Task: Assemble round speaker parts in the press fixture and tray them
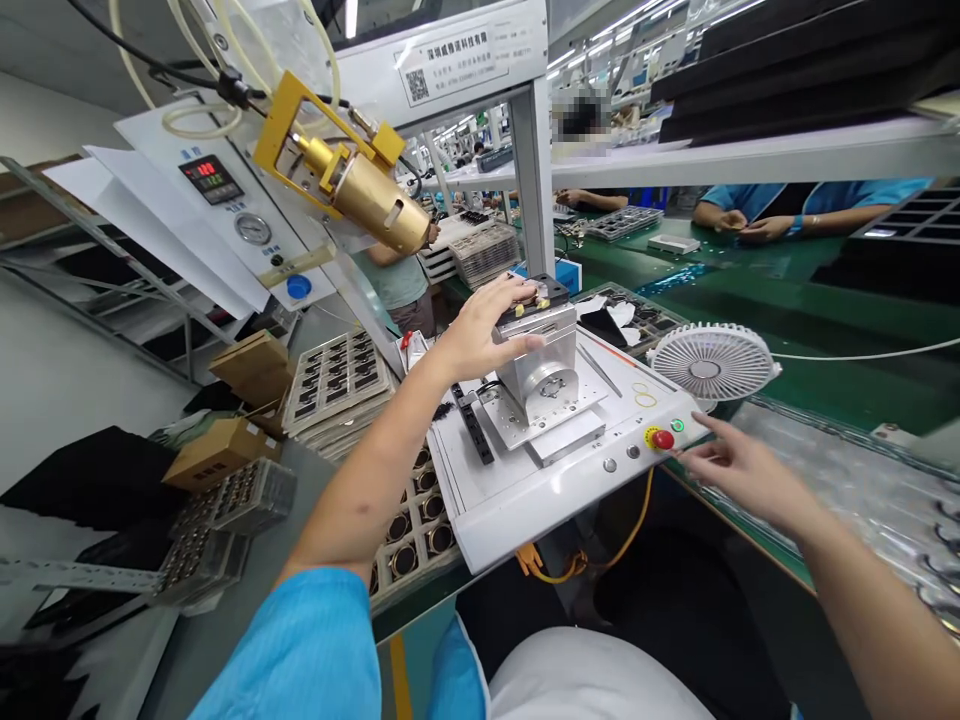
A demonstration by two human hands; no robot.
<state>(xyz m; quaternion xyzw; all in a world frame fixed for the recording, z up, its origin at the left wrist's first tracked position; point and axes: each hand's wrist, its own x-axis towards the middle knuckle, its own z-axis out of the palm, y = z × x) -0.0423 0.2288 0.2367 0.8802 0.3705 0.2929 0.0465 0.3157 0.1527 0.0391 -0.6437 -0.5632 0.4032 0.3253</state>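
Note:
My left hand (484, 325) lies over the top of a metal fixture block (551, 350) with its fingers stretched out and the thumb apart. Its fingertips are close to a dark plate (536, 290) on the block's top, where a small clear part with yellow bits shows; the exact contact cannot be made out. The block stands on a flat plate on the white bench machine (517, 510). My right hand (731, 465) is at the machine's front right corner, holding nothing visible. Its index finger points out near the green-lit button (678, 426), beside the red emergency-stop button (662, 440).
A brass-coloured cylinder (382, 205) hangs from the machine's frame at upper left, by a control panel (251, 220). A white fan (712, 365) stands right. Tweezers (600, 370) lie behind the block. Trays of parts (337, 380) are stacked left. A co-worker's hands (757, 227) show across the green bench.

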